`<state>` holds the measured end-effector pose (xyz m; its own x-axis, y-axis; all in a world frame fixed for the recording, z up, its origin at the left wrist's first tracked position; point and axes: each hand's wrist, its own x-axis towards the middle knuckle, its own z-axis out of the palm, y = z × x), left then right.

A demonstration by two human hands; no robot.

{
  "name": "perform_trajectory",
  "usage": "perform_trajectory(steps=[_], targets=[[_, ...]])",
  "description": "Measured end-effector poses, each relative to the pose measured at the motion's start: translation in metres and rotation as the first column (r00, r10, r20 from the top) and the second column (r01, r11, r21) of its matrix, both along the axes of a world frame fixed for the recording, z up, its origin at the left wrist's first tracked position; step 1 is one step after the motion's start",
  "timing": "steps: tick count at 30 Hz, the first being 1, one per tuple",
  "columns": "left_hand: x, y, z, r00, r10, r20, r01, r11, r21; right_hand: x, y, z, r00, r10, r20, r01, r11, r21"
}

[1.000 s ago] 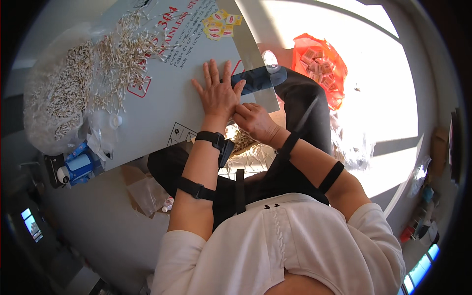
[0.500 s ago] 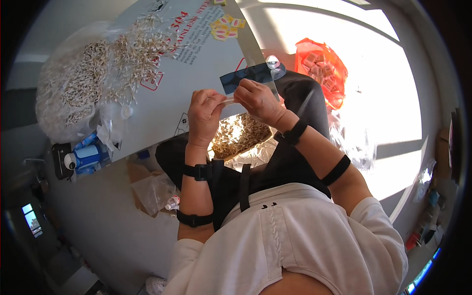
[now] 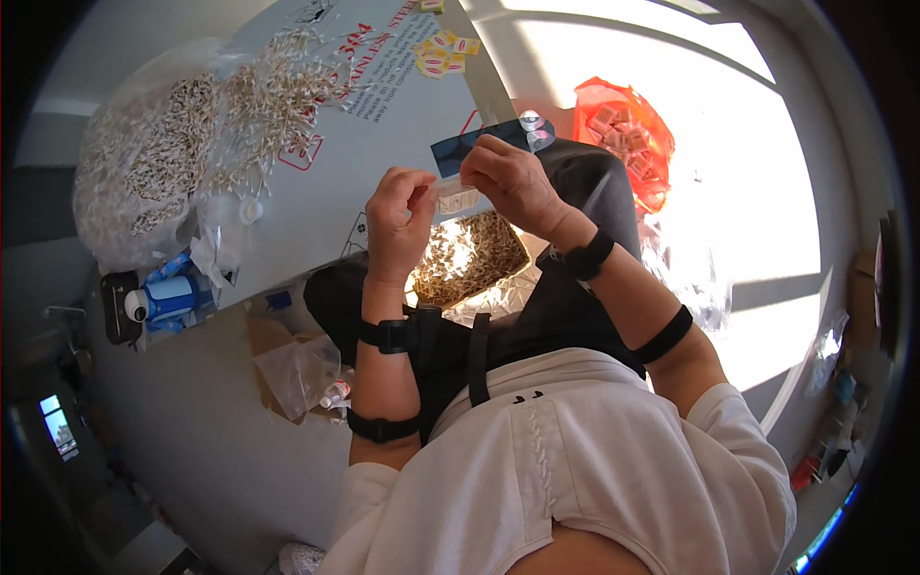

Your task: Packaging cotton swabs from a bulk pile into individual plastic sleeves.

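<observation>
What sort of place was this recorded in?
Probably a makeshift packing workspace, home or workshop unclear: loose cotton swabs heaped on a table, a clear pack between the left hand and right hand, and small packets in a red-orange bag.

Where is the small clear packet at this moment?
In the head view, the small clear packet is just above the middle, between the left hand and the right hand, with the heap of tan sticks just below it.
</observation>
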<state>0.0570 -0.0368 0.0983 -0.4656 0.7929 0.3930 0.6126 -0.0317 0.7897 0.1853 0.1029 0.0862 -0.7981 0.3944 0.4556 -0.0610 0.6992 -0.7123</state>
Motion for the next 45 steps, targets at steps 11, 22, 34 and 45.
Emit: perform_trajectory(steps=[11,22,34,45], targets=[[0.002,-0.003,0.003,0.993,0.035,-0.115,-0.033,0.999,0.025,0.0,-0.007,0.011,0.999,0.022,-0.026,-0.021,0.999,0.028],[0.005,0.0,0.012,0.966,0.058,-0.253,-0.034,0.994,0.101,-0.018,-0.01,0.025,0.992,0.069,-0.109,-0.046,0.978,0.201],[-0.001,-0.008,0.014,0.983,0.126,-0.13,-0.105,0.982,0.155,0.022,0.029,0.019,0.998,-0.058,-0.008,0.058,0.988,0.142],[0.007,0.02,-0.03,0.987,0.087,0.135,-0.107,0.983,0.149,-0.005,-0.004,-0.017,0.996,0.035,0.076,0.052,0.452,-0.891]])
